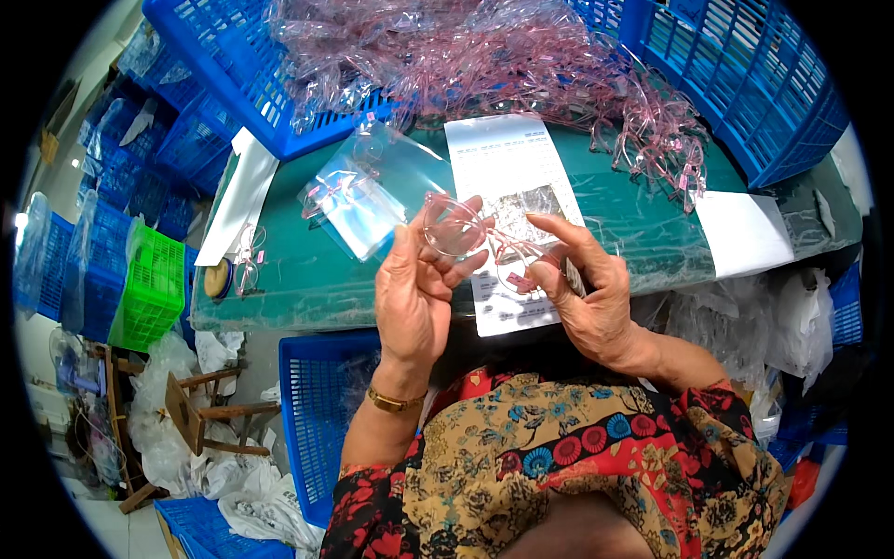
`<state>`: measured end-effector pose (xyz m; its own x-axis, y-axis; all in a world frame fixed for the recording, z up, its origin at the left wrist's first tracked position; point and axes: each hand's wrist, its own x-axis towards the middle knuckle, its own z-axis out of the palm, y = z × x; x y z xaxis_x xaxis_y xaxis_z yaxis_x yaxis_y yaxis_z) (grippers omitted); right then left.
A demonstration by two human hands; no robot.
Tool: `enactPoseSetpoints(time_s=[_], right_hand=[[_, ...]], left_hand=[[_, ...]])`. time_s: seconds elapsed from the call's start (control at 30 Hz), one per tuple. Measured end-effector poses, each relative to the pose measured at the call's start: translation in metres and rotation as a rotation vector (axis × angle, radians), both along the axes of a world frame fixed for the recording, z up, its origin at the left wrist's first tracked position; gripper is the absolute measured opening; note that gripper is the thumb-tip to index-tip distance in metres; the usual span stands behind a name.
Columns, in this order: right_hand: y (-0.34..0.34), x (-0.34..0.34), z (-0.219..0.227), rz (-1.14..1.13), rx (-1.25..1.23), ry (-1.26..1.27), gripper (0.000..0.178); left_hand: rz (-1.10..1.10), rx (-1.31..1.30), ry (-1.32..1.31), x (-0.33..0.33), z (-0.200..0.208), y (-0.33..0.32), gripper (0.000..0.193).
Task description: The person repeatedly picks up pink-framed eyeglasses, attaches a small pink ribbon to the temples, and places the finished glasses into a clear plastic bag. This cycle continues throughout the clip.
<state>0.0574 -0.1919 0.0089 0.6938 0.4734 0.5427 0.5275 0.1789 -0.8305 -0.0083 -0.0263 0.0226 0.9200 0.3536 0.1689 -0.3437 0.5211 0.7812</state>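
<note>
Over table (pixel 317 303) | left hand (pixel 414 293), right hand (pixel 598 303) — both part-curled | holding glasses (pixel 453 225)

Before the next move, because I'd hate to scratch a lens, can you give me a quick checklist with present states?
1. Pink glasses held by the left hand and right hand: ok.
2. White sheet on the green table: ok.
3. Pile of glasses neatly separated: not ok, heaped together.
4. Glasses at the clear bag fully inside it: cannot tell.
5. Held lenses unscratched: cannot tell, too fine.
</note>
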Motion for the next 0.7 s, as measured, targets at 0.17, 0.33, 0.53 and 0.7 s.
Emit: enactPoseSetpoints(time_s=[0.17,0.33,0.53,0.7], right_hand=[[0.001,-0.003,0.006,0.003,-0.041,0.041,0.04],[0.005,-0.005,0.009,-0.043,-0.06,0.063,0.038],[0.003,0.001,-0.007,-0.053,-0.065,0.068,0.039],[0.008,-0.004,0.001,-0.052,-0.042,0.076,0.041]], left_hand=[[-0.032,0.018,0.065,-0.003,-0.005,0.003,0.052],[-0.052,0.004,0.056,-0.004,-0.007,-0.015,0.05],[-0.022,-0.05,0.038,0.0,-0.006,-0.006,0.046],[-0.06,-0.082,0.149,0.008,-0.002,-0.01,0.032]])
